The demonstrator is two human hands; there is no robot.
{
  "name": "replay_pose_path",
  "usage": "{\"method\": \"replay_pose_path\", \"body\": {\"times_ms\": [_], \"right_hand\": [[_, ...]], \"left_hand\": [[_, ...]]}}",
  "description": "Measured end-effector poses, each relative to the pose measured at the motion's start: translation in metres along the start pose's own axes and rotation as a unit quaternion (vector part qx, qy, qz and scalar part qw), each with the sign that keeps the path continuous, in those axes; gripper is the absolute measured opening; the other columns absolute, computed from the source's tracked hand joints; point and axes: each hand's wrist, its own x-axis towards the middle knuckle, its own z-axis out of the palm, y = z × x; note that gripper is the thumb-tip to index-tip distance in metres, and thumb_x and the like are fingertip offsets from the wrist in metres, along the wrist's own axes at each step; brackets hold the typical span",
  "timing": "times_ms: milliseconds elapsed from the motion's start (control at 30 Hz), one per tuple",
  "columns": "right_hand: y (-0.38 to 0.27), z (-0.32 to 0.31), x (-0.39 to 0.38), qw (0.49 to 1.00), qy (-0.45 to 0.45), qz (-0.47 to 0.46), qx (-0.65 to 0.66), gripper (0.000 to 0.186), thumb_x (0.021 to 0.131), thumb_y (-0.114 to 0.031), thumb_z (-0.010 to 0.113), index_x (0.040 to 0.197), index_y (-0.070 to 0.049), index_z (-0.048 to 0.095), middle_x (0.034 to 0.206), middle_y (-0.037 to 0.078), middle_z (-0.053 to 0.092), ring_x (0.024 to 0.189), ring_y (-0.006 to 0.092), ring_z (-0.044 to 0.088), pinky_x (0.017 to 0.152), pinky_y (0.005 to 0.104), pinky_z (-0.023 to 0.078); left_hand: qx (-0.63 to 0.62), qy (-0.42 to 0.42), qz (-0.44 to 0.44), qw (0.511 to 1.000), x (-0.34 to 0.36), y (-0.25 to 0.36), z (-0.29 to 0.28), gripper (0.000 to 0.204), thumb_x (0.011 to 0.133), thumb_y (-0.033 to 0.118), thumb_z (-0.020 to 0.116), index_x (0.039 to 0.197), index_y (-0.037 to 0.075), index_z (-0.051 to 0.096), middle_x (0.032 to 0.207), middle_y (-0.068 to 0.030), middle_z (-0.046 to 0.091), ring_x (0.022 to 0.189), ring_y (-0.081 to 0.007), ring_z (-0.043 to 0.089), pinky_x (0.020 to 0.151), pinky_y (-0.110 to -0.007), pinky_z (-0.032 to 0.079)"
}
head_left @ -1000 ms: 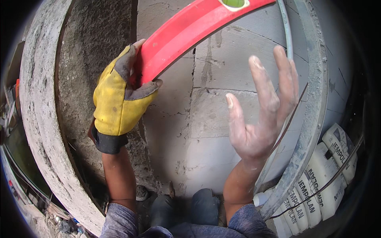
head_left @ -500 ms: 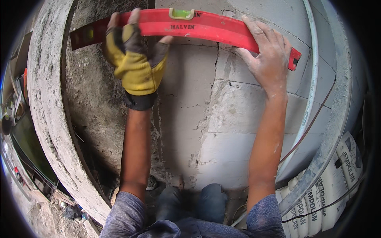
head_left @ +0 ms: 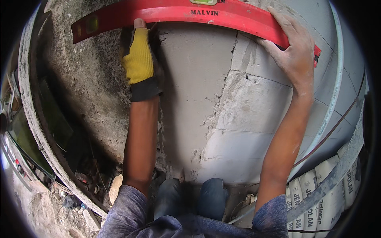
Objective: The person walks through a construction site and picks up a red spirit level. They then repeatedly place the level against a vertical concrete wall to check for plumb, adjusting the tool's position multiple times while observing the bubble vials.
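A long red spirit level (head_left: 174, 12) spans the wall across the top of the view, with a clear-green vial set in its top edge and another near its left end. My left hand (head_left: 139, 59), in a yellow and black fingertip-less glove, grips its lower edge left of the middle; the thumb lies on the front face and the fingers are hidden behind. Bare and dusty, my right hand (head_left: 295, 47) is closed around the right end, fingers over the top and thumb underneath. Behind the level is the wall (head_left: 194, 75), part smooth grey render, part pale blocks.
To the left stands a rough concrete edge (head_left: 29, 79), with rubble (head_left: 43, 214) beyond it. A pale blue pipe (head_left: 337, 71) and a thin brown cable (head_left: 331, 131) run down the right side. Stacked white sacks (head_left: 317, 198) lie at the lower right, behind a grey bar (head_left: 337, 180).
My left hand has gone from fingers spread over the level's front to a thumb-in-front hold on its lower edge. In view, the level and my right hand sit further right and slightly higher.
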Motion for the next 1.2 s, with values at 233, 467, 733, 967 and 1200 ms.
{"method": "replay_pose_path", "body": {"times_ms": [233,467,733,967,1200], "right_hand": [[-0.021,0.001,-0.008,0.998,0.062,0.009,-0.024,0.065,0.067,-0.017,0.082,0.129,-0.006,0.067,0.123,0.015,0.067,0.115,0.0345,0.061,0.105,0.0429,0.045],[0.007,0.018,-0.008,0.997,0.071,-0.004,0.013,0.065,0.065,-0.013,0.082,0.128,-0.003,0.068,0.121,0.017,0.069,0.111,0.0336,0.065,0.102,0.0406,0.049],[-0.006,0.020,-0.011,0.993,0.099,-0.003,-0.071,0.066,0.064,-0.010,0.081,0.128,-0.002,0.068,0.120,0.017,0.068,0.113,0.0330,0.065,0.103,0.0394,0.049],[-0.016,0.024,-0.008,0.996,0.065,0.026,0.063,0.068,0.068,-0.013,0.083,0.134,-0.010,0.066,0.125,0.014,0.066,0.119,0.0320,0.060,0.106,0.0419,0.046],[0.004,0.005,-0.010,0.999,0.016,0.000,0.033,0.071,0.072,-0.019,0.085,0.140,-0.021,0.065,0.128,0.004,0.067,0.115,0.0253,0.060,0.107,0.0402,0.042]], "left_hand": [[-0.023,0.047,0.028,0.998,-0.018,0.008,0.021,0.056,0.098,0.049,0.068,0.126,0.001,0.067,0.113,-0.0052,0.070,0.101,-0.0147,0.062,0.095,-0.029,0.049],[-0.153,-0.018,0.090,0.984,-0.018,0.004,0.022,0.053,0.101,0.046,0.065,0.126,-0.001,0.063,0.122,-0.0125,0.069,0.116,-0.0232,0.061,0.112,-0.036,0.041],[-0.122,-0.005,0.075,0.990,-0.021,0.008,0.022,0.055,0.103,0.044,0.062,0.131,-0.003,0.061,0.128,-0.0136,0.067,0.121,-0.0236,0.060,0.113,-0.037,0.040],[-0.144,0.026,0.062,0.987,-0.022,0.007,0.023,0.047,0.101,0.041,0.067,0.126,0.000,0.064,0.121,-0.0090,0.068,0.113,-0.0201,0.062,0.106,-0.034,0.045],[-0.130,0.017,0.049,0.990,-0.021,0.003,0.022,0.039,0.102,0.039,0.066,0.122,0.005,0.067,0.115,-0.0027,0.068,0.107,-0.0151,0.061,0.103,-0.032,0.045]]}}
